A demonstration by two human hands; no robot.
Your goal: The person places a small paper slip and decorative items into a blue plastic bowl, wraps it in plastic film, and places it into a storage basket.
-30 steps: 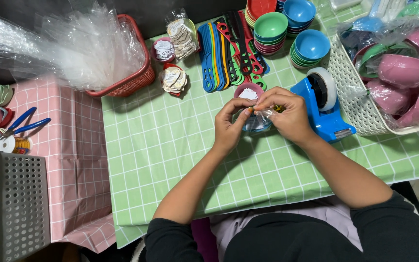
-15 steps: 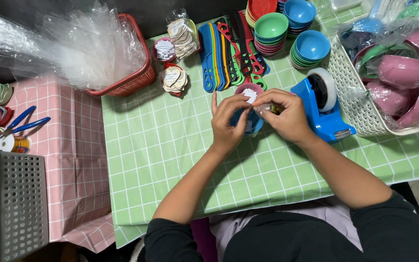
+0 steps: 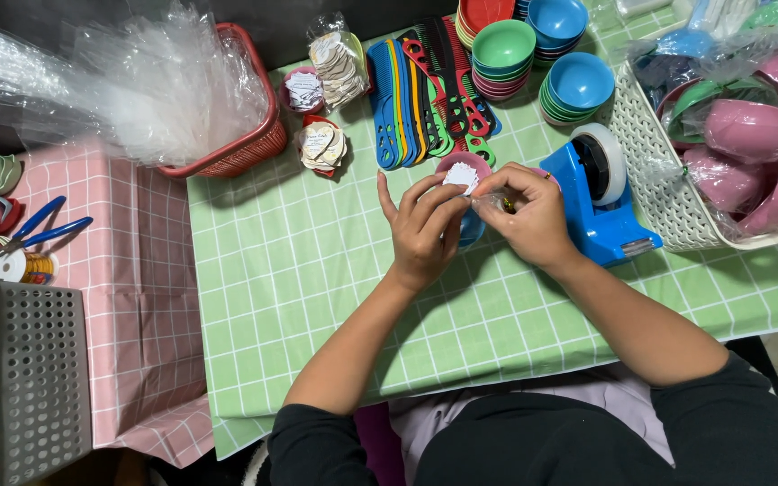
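My left hand (image 3: 422,232) and my right hand (image 3: 529,216) meet over the green checked tablecloth (image 3: 317,279). Between them they hold a small blue bowl (image 3: 472,227) wrapped in clear plastic, mostly hidden by the fingers. The left fingers pinch a small white paper tag (image 3: 459,176) at its top. The right fingers grip the crinkled plastic at the bowl's right side. A pink dish (image 3: 463,163) of white tags sits just behind the hands. A blue tape dispenser (image 3: 601,193) stands right beside my right hand.
Stacked coloured bowls (image 3: 533,54) and a row of combs (image 3: 429,90) lie at the back. A white basket (image 3: 668,171) of wrapped pink items is right. A red basket (image 3: 227,153) of clear bags is left. Blue scissors (image 3: 42,229) and a grey perforated tray (image 3: 24,378) lie on the pink cloth.
Both hands have shifted slightly away from me, towards the pink dish. The left fingers have lifted and now pinch a white tag at the top of the wrapped bowl.
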